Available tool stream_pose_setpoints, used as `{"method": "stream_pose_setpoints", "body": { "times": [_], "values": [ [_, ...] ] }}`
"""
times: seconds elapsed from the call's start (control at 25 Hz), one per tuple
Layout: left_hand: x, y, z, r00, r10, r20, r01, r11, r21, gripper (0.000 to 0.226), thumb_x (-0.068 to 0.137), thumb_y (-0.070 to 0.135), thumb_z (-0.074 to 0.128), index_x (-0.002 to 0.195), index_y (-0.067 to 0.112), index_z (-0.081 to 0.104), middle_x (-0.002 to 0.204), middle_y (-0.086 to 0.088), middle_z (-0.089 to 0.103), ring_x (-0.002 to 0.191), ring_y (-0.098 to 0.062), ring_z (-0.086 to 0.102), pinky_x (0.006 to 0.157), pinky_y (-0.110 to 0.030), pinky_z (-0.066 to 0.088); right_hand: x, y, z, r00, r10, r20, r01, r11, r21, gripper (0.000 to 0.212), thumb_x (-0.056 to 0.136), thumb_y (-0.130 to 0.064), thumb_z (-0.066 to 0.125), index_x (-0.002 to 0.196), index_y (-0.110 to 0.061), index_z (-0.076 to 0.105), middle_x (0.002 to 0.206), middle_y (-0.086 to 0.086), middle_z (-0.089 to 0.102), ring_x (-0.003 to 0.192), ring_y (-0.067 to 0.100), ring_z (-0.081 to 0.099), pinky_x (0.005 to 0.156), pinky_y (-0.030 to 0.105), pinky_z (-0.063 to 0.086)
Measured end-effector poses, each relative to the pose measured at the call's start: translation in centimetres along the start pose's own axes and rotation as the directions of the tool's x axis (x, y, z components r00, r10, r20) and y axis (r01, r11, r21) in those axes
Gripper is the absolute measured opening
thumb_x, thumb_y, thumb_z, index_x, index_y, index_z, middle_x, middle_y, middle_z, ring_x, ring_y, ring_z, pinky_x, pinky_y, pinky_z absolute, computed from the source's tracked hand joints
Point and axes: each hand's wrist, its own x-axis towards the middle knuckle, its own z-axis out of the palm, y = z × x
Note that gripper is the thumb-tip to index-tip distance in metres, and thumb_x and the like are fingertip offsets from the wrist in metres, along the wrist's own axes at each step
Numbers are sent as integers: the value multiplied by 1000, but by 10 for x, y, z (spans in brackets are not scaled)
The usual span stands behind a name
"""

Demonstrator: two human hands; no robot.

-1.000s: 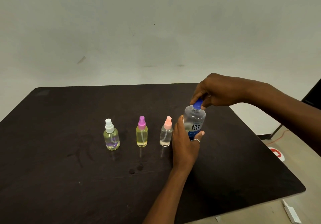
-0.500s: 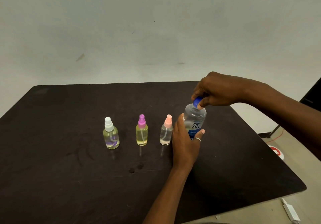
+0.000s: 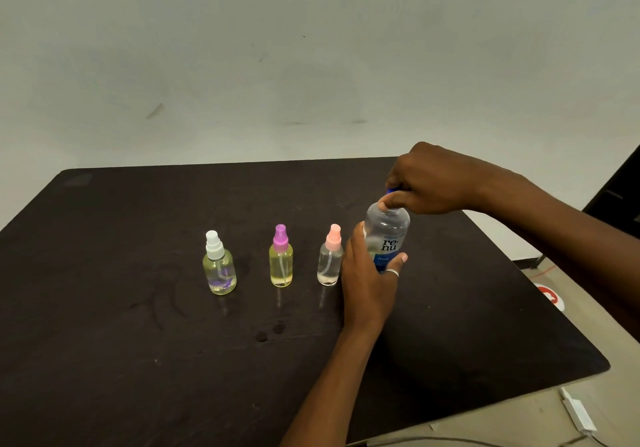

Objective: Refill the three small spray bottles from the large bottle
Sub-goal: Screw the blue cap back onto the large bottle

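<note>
The large clear bottle (image 3: 388, 235) with a blue label stands upright on the dark table (image 3: 138, 360). My left hand (image 3: 369, 283) grips its body from the near side. My right hand (image 3: 429, 179) pinches the blue cap (image 3: 392, 190) on top, which is mostly hidden by the fingers. To the left stand three small spray bottles in a row: one with a white top (image 3: 219, 264) and yellowish liquid, one with a purple top (image 3: 281, 257) and yellow liquid, one with a pink top (image 3: 330, 256) holding little clear liquid.
Dark wet spots (image 3: 268, 332) mark the table in front of the bottles. The table's right edge runs close behind my right arm. A white plug strip with a cable (image 3: 576, 412) and a red-and-white disc (image 3: 550, 296) lie on the floor at the right.
My right hand has closed further over the blue cap, covering most of it. The large bottle and my left hand stay in place; the small bottles have not moved.
</note>
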Motion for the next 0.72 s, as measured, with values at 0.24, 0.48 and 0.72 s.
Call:
{"method": "stream_pose_setpoints", "body": {
  "times": [0.24,0.48,0.72],
  "values": [
    [-1,1,0,1000,-3,11,4,999,-33,77,82,32,80,145,27,37,139,11,52,129,-7,52,103,-25,50,-1,-9,6,993,110,-38,-110,994,4,48,91,-45,58,52,-18,52,48,-1,48,48,11,45,49,25,30],
    [0,-2,0,1000,17,5,-17,999,-50,75,82,31,80,144,28,38,137,12,53,127,-6,53,102,-31,52,-2,-24,8,961,258,-102,-260,966,-8,55,91,-43,59,49,-14,40,48,3,42,48,13,39,47,25,24],
    [-1,-2,0,999,44,2,-44,998,-45,76,83,34,79,145,25,37,139,9,52,130,-9,51,104,-31,50,0,-41,6,915,390,-104,-395,918,-31,53,92,-41,61,55,-16,35,54,0,39,51,11,36,48,22,22]
  ]
}}
